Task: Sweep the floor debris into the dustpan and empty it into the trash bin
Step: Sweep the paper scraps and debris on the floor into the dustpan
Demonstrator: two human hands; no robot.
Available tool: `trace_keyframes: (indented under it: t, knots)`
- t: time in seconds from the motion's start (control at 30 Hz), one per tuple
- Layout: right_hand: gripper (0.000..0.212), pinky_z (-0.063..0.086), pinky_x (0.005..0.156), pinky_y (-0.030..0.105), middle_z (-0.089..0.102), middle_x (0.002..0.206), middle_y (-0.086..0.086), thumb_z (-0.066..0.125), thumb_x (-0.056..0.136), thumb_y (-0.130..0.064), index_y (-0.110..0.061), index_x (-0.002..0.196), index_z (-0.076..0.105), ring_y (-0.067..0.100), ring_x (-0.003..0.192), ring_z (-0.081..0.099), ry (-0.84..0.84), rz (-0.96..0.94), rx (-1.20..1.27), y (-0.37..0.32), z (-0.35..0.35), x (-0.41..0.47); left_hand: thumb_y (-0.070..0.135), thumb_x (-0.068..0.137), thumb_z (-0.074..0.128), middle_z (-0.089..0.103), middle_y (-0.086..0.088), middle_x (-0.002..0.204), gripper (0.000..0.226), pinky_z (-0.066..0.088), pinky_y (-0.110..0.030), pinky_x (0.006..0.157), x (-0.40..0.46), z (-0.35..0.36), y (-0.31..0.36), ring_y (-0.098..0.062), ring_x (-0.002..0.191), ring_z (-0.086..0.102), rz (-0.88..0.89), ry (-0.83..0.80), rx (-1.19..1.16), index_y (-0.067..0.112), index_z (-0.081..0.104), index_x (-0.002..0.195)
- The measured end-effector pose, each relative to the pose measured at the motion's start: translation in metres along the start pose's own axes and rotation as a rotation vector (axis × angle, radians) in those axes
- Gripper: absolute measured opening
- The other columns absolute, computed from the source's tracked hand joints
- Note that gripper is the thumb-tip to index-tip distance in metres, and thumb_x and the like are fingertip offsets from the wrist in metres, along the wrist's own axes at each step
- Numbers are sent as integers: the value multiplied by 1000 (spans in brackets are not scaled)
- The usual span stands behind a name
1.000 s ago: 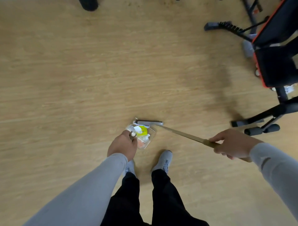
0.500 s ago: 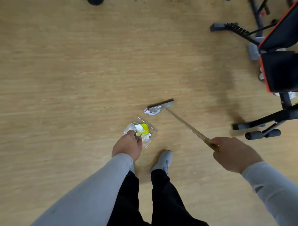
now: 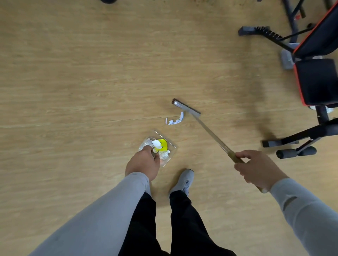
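A clear plastic dustpan [image 3: 172, 146] rests on the wood floor just ahead of my feet, holding yellow and white scraps [image 3: 161, 144]. My left hand [image 3: 143, 162] grips its near end. My right hand [image 3: 256, 169] is closed around the broom handle [image 3: 213, 136], which slants up-left to the broom head [image 3: 186, 108]. A crumpled white paper strip [image 3: 175, 120] lies on the floor between the broom head and the dustpan's open edge, apart from both. No trash bin is in view.
A black and red weight bench [image 3: 318, 76] with metal legs and foam rollers [image 3: 296, 152] stands at the right. My grey shoe [image 3: 183, 180] is just right of the dustpan. A dark object [image 3: 108, 1] sits at the top edge.
The broom head has swung away from the dustpan, up and to the right, and the white paper strip now lies exposed on the floor. The dustpan and my left hand stayed put.
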State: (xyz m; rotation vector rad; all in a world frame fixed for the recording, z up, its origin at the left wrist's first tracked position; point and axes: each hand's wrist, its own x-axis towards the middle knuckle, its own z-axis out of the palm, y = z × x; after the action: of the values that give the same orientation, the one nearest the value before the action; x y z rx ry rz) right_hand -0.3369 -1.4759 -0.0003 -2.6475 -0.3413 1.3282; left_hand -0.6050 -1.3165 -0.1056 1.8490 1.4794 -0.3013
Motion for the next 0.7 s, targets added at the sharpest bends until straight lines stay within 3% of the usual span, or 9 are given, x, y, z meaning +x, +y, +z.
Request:
trace_keyframes:
  t: [0.1,0.23,0.37,0.47,0.6,0.7]
  knots:
    - [29,46,45,28,72,76,9,62,90,-18,-36,112,61,24,53,59,28,-14,-115,-8,9,2,38,98,50,60,5,81,19,51,-35,69,-1,-1,0,-27,80,61,1,-1,6,21,56,105]
    - [19,38,40,25,68,67,12,64,94,-8,-12,113,67,17,47,52,-76,145,364,-19,-8,10,38,97,49,64,3,82,17,53,-36,69,-1,-1,0,-27,78,62,-5,-3,8,22,55,101]
    - [24,38,42,27,70,64,11,67,90,-10,-21,111,69,19,47,53,-71,104,76,-13,-27,7,35,98,50,57,7,75,11,50,-34,68,-1,0,0,-28,78,61,12,4,4,24,52,99]
    - [26,38,41,26,70,67,13,63,93,-8,-14,118,68,18,45,52,-83,126,154,-7,-26,6,35,98,50,55,9,73,13,51,-35,69,-1,0,0,-28,79,61,21,9,4,23,53,103]
    - [37,46,46,26,69,80,0,57,90,-16,-39,118,61,19,57,63,20,-44,-378,-3,-10,0,36,98,50,56,8,74,21,53,-36,71,-2,0,-1,-28,80,61,12,11,-9,21,58,111]
    - [47,49,54,29,66,83,-4,50,88,-16,-42,127,55,19,66,66,51,-64,-546,0,-1,-2,35,98,50,54,12,71,23,53,-35,70,-1,0,-1,-27,78,61,20,19,-26,22,58,114]
